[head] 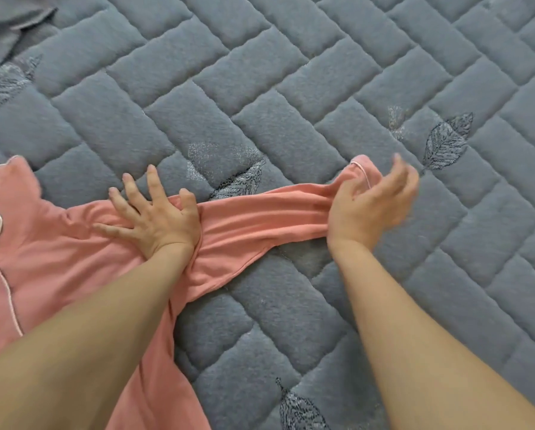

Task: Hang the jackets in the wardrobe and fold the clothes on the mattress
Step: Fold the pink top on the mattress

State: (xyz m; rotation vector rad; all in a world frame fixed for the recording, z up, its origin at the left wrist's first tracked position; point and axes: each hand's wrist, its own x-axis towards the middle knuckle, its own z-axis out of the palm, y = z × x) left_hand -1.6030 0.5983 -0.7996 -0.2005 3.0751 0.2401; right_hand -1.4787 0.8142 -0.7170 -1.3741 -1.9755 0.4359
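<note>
Forearms nearest camera, both reaching onto mattress [291, 88]. Pink shirt [58, 249]: body at mattress's left edge of view, sleeve [260, 218] stretched rightward, long axis roughly left-right. Left hand [154, 215]: fingers spread, pressing shoulder end of sleeve flat. Right hand [365, 203]: at cuff end, fingers loosely curled, blurred; cannot tell whether cuff is held. Right hand nearer cuff; likely fold runs back toward body. Grey cloth [8, 23]: far left corner.

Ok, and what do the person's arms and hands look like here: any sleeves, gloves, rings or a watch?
Both forearms are bare as far as the frame shows: no sleeves in view. The left hand and right hand wear no gloves, and no watch or bracelet shows at either wrist. No rings are visible, though the right hand's fingers are blurred.
</note>
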